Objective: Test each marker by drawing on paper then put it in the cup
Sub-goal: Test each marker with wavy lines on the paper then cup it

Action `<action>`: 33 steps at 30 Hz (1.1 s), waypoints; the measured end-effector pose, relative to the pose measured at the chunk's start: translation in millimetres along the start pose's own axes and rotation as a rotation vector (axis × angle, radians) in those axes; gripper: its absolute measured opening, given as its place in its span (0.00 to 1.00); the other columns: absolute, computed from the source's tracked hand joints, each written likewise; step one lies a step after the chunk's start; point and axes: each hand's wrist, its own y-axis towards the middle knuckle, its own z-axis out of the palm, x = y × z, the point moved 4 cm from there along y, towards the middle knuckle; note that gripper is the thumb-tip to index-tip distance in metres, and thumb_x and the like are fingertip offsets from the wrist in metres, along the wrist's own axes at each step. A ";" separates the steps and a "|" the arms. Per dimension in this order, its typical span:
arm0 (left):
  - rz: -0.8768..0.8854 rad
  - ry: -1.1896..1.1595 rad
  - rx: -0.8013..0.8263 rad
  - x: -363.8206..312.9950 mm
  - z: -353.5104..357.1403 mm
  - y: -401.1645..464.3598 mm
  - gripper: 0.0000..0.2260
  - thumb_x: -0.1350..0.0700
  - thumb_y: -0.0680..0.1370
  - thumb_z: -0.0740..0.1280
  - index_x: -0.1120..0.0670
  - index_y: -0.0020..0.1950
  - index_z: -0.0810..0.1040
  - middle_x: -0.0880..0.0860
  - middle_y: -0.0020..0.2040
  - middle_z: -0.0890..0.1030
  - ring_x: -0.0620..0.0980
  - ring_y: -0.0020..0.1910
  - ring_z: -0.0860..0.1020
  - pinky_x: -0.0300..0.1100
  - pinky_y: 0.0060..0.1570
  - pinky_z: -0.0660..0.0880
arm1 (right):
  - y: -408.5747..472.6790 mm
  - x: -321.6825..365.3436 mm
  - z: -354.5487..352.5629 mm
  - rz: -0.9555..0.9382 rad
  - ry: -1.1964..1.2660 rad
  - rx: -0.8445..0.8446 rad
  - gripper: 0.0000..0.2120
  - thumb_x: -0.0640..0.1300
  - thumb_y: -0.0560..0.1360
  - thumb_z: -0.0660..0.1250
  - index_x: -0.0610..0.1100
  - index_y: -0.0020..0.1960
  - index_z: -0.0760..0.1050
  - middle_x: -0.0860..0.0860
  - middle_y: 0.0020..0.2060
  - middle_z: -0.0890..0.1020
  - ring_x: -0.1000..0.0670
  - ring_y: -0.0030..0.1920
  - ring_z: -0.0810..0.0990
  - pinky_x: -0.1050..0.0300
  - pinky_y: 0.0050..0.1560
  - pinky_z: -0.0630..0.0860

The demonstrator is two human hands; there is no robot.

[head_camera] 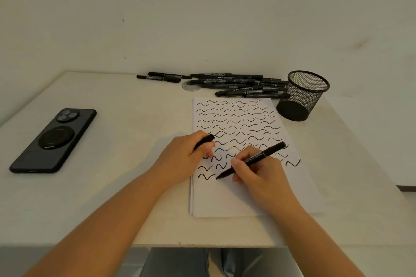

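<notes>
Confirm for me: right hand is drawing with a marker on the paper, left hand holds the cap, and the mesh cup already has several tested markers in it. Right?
Not quite. The head view shows the cup holding no markers; the rest lie in a pile behind the paper. The right hand is drawing with a marker, and the left hand holds the cap.

Bare table (126, 141) between phone (54, 139) and paper (247, 200); marker pile (225, 84) beside cup (302, 94).

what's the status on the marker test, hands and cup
Right hand drawing with marker on paper. Left hand holds cap. Cup looks empty, path clear.
</notes>
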 end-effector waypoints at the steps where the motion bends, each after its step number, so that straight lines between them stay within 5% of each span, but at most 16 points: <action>1: -0.002 -0.006 0.001 0.3 -0.3 0.2 0.04 0.51 0.79 0.59 0.43 0.47 0.73 0.41 0.39 0.82 0.42 0.44 0.80 0.46 0.49 0.76 | 0.6 -1.1 -2.0 -0.002 -0.017 -0.033 0.08 0.44 0.73 0.66 0.50 0.34 0.74 0.50 0.25 0.79 0.56 0.26 0.74 0.65 0.30 0.70; 5: 0.000 -0.022 0.010 0.6 0.6 -0.8 0.04 0.51 0.78 0.59 0.44 0.47 0.73 0.42 0.41 0.82 0.41 0.45 0.80 0.46 0.50 0.76 | 0.6 -5.7 -10.6 -0.008 -0.071 -0.172 0.11 0.42 0.72 0.65 0.47 0.32 0.70 0.54 0.21 0.72 0.56 0.23 0.66 0.65 0.26 0.63; 11: 0.008 -0.016 0.013 3.1 0.2 -0.4 0.05 0.48 0.77 0.61 0.44 0.48 0.76 0.43 0.40 0.82 0.41 0.39 0.78 0.42 0.43 0.75 | -0.2 2.8 -23.8 -0.049 0.151 -0.305 0.06 0.44 0.73 0.66 0.51 0.37 0.74 0.55 0.27 0.79 0.57 0.28 0.76 0.66 0.30 0.72; 17: 0.011 -0.049 -0.029 2.8 -1.2 -1.1 0.07 0.50 0.75 0.66 0.43 0.52 0.79 0.38 0.38 0.80 0.35 0.35 0.75 0.25 0.37 0.68 | 27.7 11.8 -35.3 0.033 0.261 -0.296 0.03 0.39 0.72 0.67 0.44 0.40 0.75 0.55 0.22 0.76 0.59 0.24 0.72 0.69 0.25 0.69; 23: -0.013 -0.090 -0.068 2.4 -5.4 -1.6 0.08 0.50 0.73 0.68 0.37 0.48 0.77 0.42 0.36 0.82 0.37 0.32 0.76 0.27 0.36 0.70 | 60.2 20.8 -27.6 0.084 0.512 -0.239 0.10 0.41 0.76 0.63 0.48 0.36 0.74 0.53 0.23 0.75 0.55 0.25 0.71 0.62 0.25 0.70; 28: -0.059 -0.162 -0.072 4.8 -5.3 -1.1 0.07 0.50 0.72 0.70 0.39 0.45 0.76 0.41 0.39 0.83 0.43 0.38 0.81 0.42 0.45 0.76 | 64.9 -1.1 -16.3 0.185 0.673 -0.187 0.11 0.43 0.77 0.60 0.43 0.38 0.75 0.50 0.23 0.75 0.53 0.25 0.71 0.62 0.25 0.69; 33: -0.059 -0.145 -0.067 5.7 -6.0 0.5 0.06 0.49 0.72 0.69 0.40 0.45 0.74 0.38 0.37 0.82 0.42 0.37 0.80 0.40 0.41 0.74 | 62.2 -6.2 -12.2 0.156 0.691 -0.112 0.15 0.40 0.77 0.58 0.45 0.35 0.76 0.49 0.22 0.75 0.53 0.24 0.72 0.62 0.24 0.69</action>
